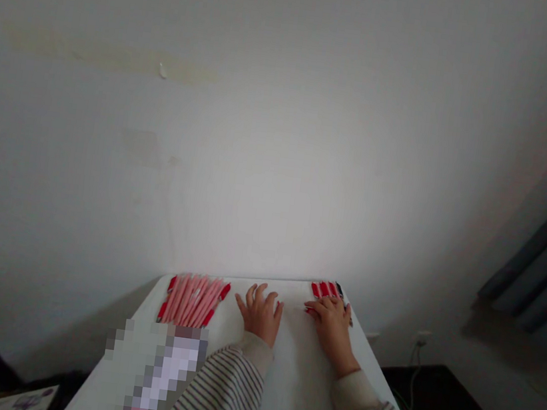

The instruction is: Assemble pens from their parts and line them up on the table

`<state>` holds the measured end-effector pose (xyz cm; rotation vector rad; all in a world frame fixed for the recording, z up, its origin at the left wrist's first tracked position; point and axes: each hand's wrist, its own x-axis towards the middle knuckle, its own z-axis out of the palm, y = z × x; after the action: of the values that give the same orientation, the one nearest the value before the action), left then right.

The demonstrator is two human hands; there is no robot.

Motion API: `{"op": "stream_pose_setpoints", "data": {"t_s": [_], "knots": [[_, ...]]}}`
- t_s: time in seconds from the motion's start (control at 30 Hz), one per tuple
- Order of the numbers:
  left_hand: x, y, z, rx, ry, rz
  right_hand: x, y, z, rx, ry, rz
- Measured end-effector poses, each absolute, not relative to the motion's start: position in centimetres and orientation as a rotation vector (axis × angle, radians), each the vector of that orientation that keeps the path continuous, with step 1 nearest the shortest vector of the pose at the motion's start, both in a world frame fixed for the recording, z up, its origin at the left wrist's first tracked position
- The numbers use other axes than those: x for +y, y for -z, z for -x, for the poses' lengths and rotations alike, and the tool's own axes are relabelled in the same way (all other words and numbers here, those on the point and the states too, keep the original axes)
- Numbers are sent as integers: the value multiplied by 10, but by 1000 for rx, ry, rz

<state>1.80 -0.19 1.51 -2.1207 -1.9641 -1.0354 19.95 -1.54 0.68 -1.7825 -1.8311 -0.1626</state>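
My left hand (262, 314) is over the white table top, palm down, with its fingers spread and nothing held. To its left lies a fanned row of slim pink sticks (190, 300), pen-like, with red pieces (209, 316) along the row's sides. At the table's far right corner, my right hand (334, 326) is bent over a row of red pieces (325, 290). Its thumb and fingertips are drawn together at a small red piece (308, 310), too small to make out well. The palm hides part of that row.
The white table (279, 394) stands against a pale wall (283, 132). A pixelated patch covers its left front. A dark curtain (542, 267) hangs on the right, above a wall socket with a cable (420, 342). A printed box (28, 401) is at the lower left.
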Motion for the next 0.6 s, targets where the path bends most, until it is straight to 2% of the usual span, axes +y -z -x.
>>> {"op": "stream_pose_setpoints", "data": {"t_s": [0.27,0.6], "knots": [[9,-5,17,-1913,1024,1934,-11,-8,-201,-1923,89,1707],[-5,7,28,-2023,745,1923,-7,-23,-190,-2026,-41,1695]]}}
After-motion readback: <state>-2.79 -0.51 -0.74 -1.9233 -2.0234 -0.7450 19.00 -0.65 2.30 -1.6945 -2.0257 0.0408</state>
